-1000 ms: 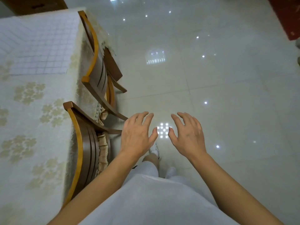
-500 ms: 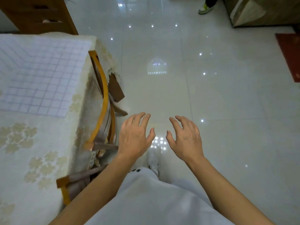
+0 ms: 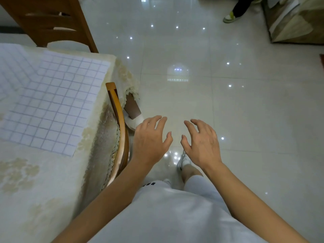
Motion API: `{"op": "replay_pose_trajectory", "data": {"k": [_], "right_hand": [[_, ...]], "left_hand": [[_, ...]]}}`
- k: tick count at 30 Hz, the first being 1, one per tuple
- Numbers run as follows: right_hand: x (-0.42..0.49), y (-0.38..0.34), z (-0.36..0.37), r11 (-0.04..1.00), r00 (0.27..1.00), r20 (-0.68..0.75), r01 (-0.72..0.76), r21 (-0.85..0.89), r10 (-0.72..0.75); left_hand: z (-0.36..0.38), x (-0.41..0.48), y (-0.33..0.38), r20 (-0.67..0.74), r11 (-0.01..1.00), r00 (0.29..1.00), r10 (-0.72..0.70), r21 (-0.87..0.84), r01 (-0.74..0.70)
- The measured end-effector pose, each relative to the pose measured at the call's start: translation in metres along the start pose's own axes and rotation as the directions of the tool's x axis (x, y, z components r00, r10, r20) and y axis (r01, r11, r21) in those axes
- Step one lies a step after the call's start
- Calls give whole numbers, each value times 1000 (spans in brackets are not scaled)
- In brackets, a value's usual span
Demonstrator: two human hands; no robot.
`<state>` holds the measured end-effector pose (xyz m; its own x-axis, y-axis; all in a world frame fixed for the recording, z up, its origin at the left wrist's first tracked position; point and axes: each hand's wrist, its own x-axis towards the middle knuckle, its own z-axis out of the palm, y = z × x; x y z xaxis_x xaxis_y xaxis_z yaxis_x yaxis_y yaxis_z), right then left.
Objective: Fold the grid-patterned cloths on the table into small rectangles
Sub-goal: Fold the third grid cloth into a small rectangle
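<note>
The cloth (image 3: 52, 106) now sits lower at frame left, a flat white sheet gridded in lilac on the lacy tabletop (image 3: 35, 181), while left hand (image 3: 150, 139) and right hand (image 3: 203, 142) hover over glossy floor (image 3: 254, 111), fingers (image 3: 158, 121) loosely spread, empty.

Wooden chair (image 3: 120, 120) on glossy tiled floor (image 3: 245, 111), yellow-green shoe (image 3: 229, 17) well apart, far side
</note>
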<state>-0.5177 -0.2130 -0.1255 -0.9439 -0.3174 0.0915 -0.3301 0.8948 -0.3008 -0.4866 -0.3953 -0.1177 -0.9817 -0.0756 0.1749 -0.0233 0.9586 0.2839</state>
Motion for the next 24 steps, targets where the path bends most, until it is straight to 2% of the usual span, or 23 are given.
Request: {"op": "replay_pose_trajectory", "data": {"k": [7,13,18,24], "right_hand": [[100,11,15,991,987,88,130,24,-132],[216,23,26,956,946,138,288,55,-293],[300,22,30,895,886,130,432,113,-444],[364,-8,41,787,775,146,590,181,-615]], "left_hand": [[13,76,-16,20,992,993,-119,41,118],[23,161,-29,40,953,954,-298,68,295],[18,215,-42,71,893,893,-445,105,437],[-2,236,-55,-38,802,809,-586,116,587]]}}
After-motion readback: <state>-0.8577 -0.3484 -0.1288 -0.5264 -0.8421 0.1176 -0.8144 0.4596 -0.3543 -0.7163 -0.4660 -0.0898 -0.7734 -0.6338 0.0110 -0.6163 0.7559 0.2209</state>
